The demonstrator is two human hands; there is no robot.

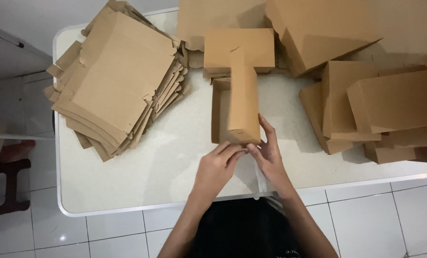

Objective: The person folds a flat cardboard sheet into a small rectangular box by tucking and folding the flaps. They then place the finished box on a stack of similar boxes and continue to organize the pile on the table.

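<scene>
A brown cardboard box (239, 91) stands half folded in the middle of the white table (127, 181), one side wall raised and its lid flap lying flat toward the far side. My left hand (218, 167) pinches the box's near edge with its fingertips. My right hand (269, 153) grips the same near corner from the right, fingers spread up the raised wall. Both hands meet at the box's front corner.
A fanned stack of flat cardboard blanks (120, 79) lies at the table's left. Several folded boxes (385, 110) pile up at the right and back right. The table's front edge runs just before my body; white floor tiles lie below.
</scene>
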